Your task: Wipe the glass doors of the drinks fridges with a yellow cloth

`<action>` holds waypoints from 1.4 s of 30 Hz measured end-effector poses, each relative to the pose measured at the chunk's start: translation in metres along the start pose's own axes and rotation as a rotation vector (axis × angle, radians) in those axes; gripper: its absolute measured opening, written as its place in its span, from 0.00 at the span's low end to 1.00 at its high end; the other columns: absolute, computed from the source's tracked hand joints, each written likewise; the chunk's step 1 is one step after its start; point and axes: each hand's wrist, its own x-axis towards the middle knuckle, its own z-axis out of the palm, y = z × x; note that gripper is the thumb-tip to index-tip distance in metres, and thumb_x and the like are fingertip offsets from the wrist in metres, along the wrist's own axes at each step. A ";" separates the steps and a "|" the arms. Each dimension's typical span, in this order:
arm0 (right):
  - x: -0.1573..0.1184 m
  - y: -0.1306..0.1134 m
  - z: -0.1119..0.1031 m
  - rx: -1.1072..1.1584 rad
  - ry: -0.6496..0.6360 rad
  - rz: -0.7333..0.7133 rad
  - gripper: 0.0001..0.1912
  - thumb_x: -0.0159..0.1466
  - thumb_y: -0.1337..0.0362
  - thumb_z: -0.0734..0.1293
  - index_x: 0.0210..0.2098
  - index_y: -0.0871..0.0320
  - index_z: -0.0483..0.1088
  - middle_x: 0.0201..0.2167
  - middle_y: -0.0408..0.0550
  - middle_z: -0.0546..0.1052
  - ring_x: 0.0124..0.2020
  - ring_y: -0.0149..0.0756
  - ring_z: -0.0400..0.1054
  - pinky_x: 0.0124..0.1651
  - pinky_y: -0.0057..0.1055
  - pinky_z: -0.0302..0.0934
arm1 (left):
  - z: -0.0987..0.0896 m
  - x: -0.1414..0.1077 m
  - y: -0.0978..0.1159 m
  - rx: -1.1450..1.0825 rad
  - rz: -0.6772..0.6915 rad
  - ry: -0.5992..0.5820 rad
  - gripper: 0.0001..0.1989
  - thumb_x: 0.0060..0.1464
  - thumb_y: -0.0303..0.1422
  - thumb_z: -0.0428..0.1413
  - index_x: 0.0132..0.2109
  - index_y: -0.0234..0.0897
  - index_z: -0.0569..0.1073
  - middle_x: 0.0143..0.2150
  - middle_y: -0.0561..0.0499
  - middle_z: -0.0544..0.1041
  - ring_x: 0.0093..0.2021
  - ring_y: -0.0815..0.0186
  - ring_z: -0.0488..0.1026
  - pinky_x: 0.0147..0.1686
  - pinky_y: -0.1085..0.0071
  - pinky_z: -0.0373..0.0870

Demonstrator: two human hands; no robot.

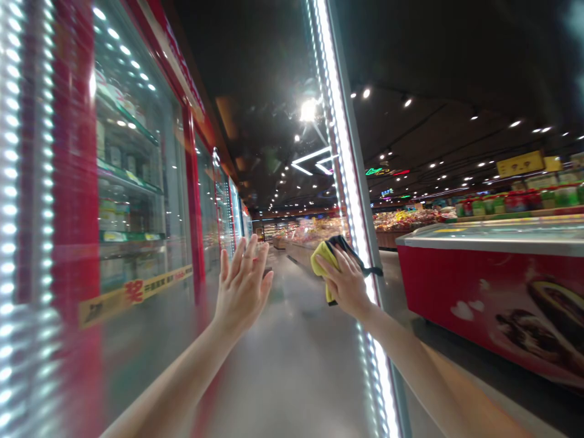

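A glass door with a bright strip of lights [351, 152] along its edge stands open in front of me. My left hand [241, 280] is raised with its fingers spread, palm toward the glass, and holds nothing. To the right, my right hand [344, 280] presses a yellow and black cloth [325, 258] flat near the lit door edge. The cloth sticks out around the fingers, and a dark strap of it hangs over the light strip.
Red-framed glass cabinets [130, 182] with stocked shelves line the left. A red chest freezer [493, 292] stands at the right, with bottled goods behind it. Grey floor [292, 365] shows through the glass.
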 end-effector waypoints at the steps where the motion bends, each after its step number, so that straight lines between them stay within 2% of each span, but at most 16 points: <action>1: -0.001 0.006 0.002 0.024 0.039 0.029 0.24 0.73 0.62 0.59 0.67 0.47 0.66 0.68 0.53 0.68 0.70 0.49 0.60 0.68 0.53 0.60 | -0.001 -0.003 -0.002 0.011 0.004 -0.002 0.36 0.69 0.35 0.49 0.77 0.51 0.43 0.77 0.46 0.53 0.77 0.53 0.47 0.75 0.43 0.43; 5: 0.046 0.007 0.010 0.099 0.240 0.237 0.23 0.73 0.60 0.58 0.65 0.56 0.66 0.67 0.60 0.69 0.68 0.52 0.62 0.66 0.55 0.61 | -0.004 -0.009 -0.008 0.062 0.009 0.001 0.38 0.69 0.34 0.49 0.77 0.50 0.39 0.78 0.45 0.52 0.77 0.53 0.47 0.75 0.44 0.44; 7: 0.064 -0.006 0.014 0.116 0.266 0.233 0.23 0.73 0.60 0.59 0.65 0.55 0.66 0.68 0.59 0.68 0.69 0.51 0.61 0.67 0.54 0.62 | -0.003 -0.010 -0.009 0.071 0.013 0.000 0.39 0.69 0.34 0.49 0.77 0.49 0.37 0.78 0.44 0.51 0.77 0.53 0.47 0.75 0.44 0.45; 10: 0.048 -0.023 0.013 0.139 0.187 0.019 0.24 0.72 0.61 0.60 0.66 0.52 0.66 0.69 0.56 0.66 0.70 0.50 0.59 0.67 0.52 0.62 | -0.003 -0.013 -0.009 0.064 0.015 -0.009 0.40 0.69 0.34 0.50 0.77 0.49 0.35 0.78 0.44 0.51 0.77 0.52 0.47 0.75 0.44 0.44; 12: 0.023 -0.019 0.009 0.138 0.093 -0.153 0.25 0.72 0.61 0.62 0.68 0.49 0.65 0.70 0.53 0.66 0.71 0.49 0.58 0.68 0.50 0.61 | -0.005 -0.016 -0.011 0.059 0.010 -0.008 0.40 0.69 0.34 0.50 0.77 0.49 0.34 0.78 0.44 0.50 0.77 0.53 0.47 0.75 0.45 0.43; 14: 0.009 -0.006 0.005 0.121 0.060 -0.202 0.26 0.72 0.60 0.63 0.68 0.47 0.64 0.70 0.51 0.67 0.70 0.48 0.59 0.69 0.50 0.59 | -0.008 -0.021 -0.013 0.060 0.013 -0.003 0.40 0.69 0.34 0.50 0.77 0.49 0.34 0.78 0.45 0.50 0.78 0.54 0.46 0.75 0.46 0.42; 18: 0.047 0.003 0.009 0.081 0.204 0.045 0.24 0.73 0.60 0.61 0.68 0.48 0.66 0.68 0.53 0.68 0.69 0.50 0.61 0.69 0.51 0.59 | -0.014 -0.028 -0.021 0.072 0.014 -0.005 0.40 0.69 0.33 0.50 0.77 0.49 0.35 0.78 0.46 0.50 0.78 0.54 0.46 0.75 0.45 0.41; 20: 0.075 -0.016 0.015 0.040 0.233 0.146 0.25 0.74 0.60 0.59 0.69 0.48 0.65 0.70 0.53 0.65 0.70 0.52 0.59 0.69 0.53 0.58 | -0.015 -0.029 -0.023 0.076 0.009 -0.011 0.41 0.69 0.33 0.50 0.77 0.49 0.35 0.78 0.46 0.50 0.78 0.54 0.46 0.75 0.45 0.41; 22: 0.084 -0.041 0.019 -0.004 0.194 0.125 0.26 0.74 0.60 0.60 0.70 0.45 0.63 0.72 0.52 0.61 0.72 0.53 0.55 0.69 0.55 0.56 | -0.015 -0.031 -0.023 0.086 0.010 -0.021 0.41 0.69 0.33 0.50 0.77 0.49 0.34 0.78 0.45 0.50 0.78 0.54 0.46 0.75 0.44 0.41; 25: 0.058 -0.061 0.016 -0.021 0.087 -0.123 0.27 0.73 0.60 0.63 0.70 0.40 0.62 0.73 0.50 0.61 0.73 0.52 0.52 0.71 0.53 0.53 | -0.016 -0.036 -0.024 0.105 0.013 -0.042 0.41 0.69 0.33 0.51 0.77 0.48 0.34 0.78 0.44 0.50 0.78 0.54 0.45 0.75 0.44 0.41; 27: 0.032 -0.053 0.011 0.000 0.048 -0.268 0.28 0.71 0.63 0.64 0.69 0.40 0.64 0.71 0.49 0.63 0.72 0.49 0.54 0.71 0.50 0.54 | -0.019 -0.040 -0.026 0.111 0.022 -0.048 0.41 0.69 0.33 0.51 0.77 0.47 0.34 0.78 0.44 0.51 0.78 0.54 0.45 0.75 0.45 0.42; 29: 0.021 -0.037 0.008 0.012 0.078 -0.244 0.27 0.70 0.66 0.65 0.66 0.41 0.68 0.70 0.50 0.65 0.70 0.48 0.58 0.71 0.49 0.55 | -0.021 -0.044 -0.029 0.117 0.036 -0.044 0.42 0.68 0.33 0.51 0.77 0.47 0.34 0.78 0.45 0.52 0.78 0.55 0.45 0.76 0.46 0.42; 31: 0.031 -0.027 0.009 0.003 0.154 -0.076 0.25 0.70 0.67 0.64 0.64 0.44 0.71 0.69 0.51 0.65 0.68 0.50 0.61 0.69 0.50 0.58 | -0.025 -0.047 -0.033 0.126 0.043 -0.033 0.42 0.68 0.32 0.52 0.77 0.48 0.34 0.78 0.45 0.52 0.78 0.55 0.45 0.76 0.47 0.41; 35: 0.075 -0.061 0.021 -0.009 0.207 0.122 0.24 0.72 0.64 0.62 0.66 0.46 0.69 0.69 0.52 0.66 0.70 0.53 0.59 0.68 0.52 0.59 | -0.030 -0.051 -0.040 0.144 0.028 -0.020 0.42 0.68 0.32 0.52 0.77 0.47 0.35 0.77 0.44 0.52 0.78 0.55 0.44 0.76 0.46 0.41; 39: 0.061 -0.110 0.023 0.007 0.100 -0.086 0.26 0.73 0.59 0.62 0.70 0.42 0.63 0.71 0.49 0.65 0.73 0.51 0.54 0.70 0.51 0.55 | -0.035 -0.058 -0.046 0.160 -0.005 -0.037 0.42 0.68 0.33 0.52 0.77 0.47 0.34 0.78 0.43 0.52 0.78 0.55 0.44 0.75 0.46 0.41; 42: 0.026 -0.104 0.017 0.013 0.016 -0.233 0.29 0.72 0.60 0.63 0.71 0.40 0.60 0.72 0.47 0.63 0.74 0.48 0.52 0.72 0.48 0.52 | -0.041 -0.067 -0.052 0.177 -0.012 -0.051 0.42 0.68 0.33 0.52 0.77 0.47 0.34 0.77 0.43 0.53 0.78 0.55 0.45 0.76 0.47 0.41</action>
